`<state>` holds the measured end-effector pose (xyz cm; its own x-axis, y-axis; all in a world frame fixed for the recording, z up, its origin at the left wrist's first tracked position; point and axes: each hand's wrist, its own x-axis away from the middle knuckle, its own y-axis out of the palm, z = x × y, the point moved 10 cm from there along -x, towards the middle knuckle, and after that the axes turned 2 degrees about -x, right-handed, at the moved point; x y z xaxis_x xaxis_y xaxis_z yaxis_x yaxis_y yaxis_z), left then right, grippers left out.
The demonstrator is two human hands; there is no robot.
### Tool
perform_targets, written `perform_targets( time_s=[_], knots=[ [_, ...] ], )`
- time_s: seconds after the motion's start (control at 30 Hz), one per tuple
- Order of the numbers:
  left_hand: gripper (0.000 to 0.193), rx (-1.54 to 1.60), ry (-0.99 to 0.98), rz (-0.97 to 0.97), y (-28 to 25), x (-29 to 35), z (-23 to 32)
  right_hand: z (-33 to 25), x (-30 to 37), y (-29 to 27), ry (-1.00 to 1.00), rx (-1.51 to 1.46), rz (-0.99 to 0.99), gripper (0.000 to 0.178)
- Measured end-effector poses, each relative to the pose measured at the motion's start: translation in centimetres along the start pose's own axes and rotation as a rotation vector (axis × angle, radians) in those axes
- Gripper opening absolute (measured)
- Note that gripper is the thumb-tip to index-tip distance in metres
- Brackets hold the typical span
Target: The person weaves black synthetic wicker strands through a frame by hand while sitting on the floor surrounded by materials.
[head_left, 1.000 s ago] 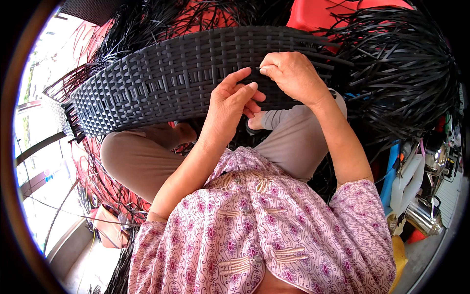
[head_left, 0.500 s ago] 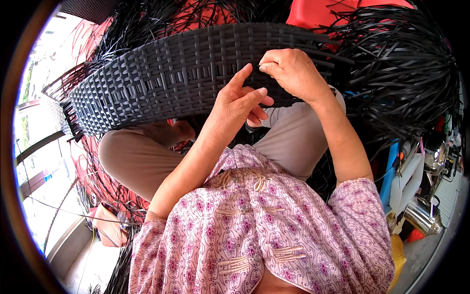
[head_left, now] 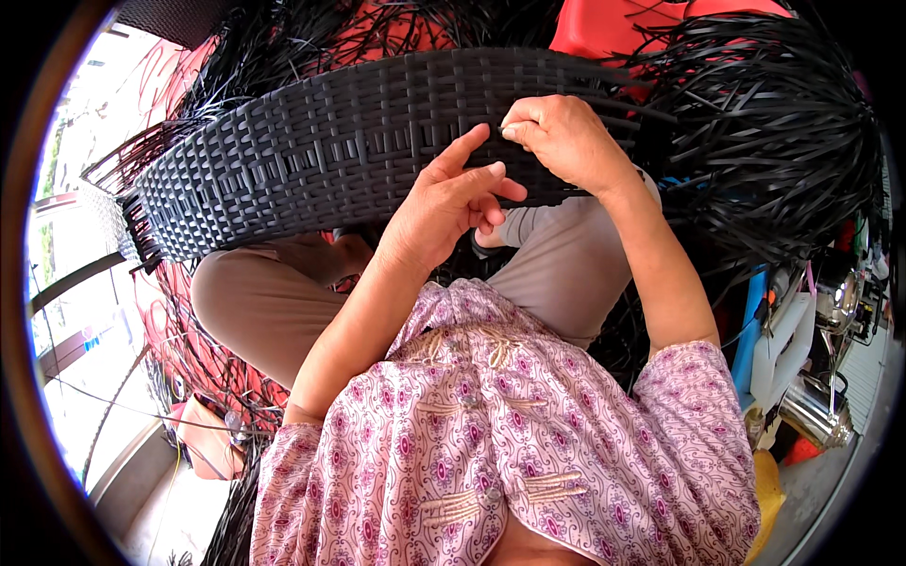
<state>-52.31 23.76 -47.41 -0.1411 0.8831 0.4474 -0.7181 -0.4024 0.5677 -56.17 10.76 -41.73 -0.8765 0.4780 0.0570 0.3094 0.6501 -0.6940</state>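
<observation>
Two hands work the black woven panel (head_left: 311,160) lying across the lap: the right hand (head_left: 566,141) pinches a black strand at its near edge, the left hand (head_left: 444,212) rests spread beside it, loose black strips (head_left: 774,132) bunched right.

The person wears a short-sleeved blouse of pink and purple paisley-printed fabric (head_left: 491,462), trimmed down its front with small beige embroidered bands, and plain tan trousers (head_left: 274,302). Both forearms are bare, with no rings showing on the left hand (head_left: 444,212) or right hand (head_left: 562,141).
</observation>
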Motion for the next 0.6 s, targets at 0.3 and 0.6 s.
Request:
perform_targets(
  time_s=[0.3, 0.6],
  knots=[
    [0.066, 0.126, 0.04, -0.007, 0.2, 0.3, 0.2, 0.6, 0.1, 0.2, 0.063, -0.047, -0.022, 0.025],
    [0.067, 0.115, 0.037, 0.12, 0.8, 0.4, 0.5, -1.6, 1.1, -0.2, -0.086, 0.129, 0.137, 0.022]
  ],
)
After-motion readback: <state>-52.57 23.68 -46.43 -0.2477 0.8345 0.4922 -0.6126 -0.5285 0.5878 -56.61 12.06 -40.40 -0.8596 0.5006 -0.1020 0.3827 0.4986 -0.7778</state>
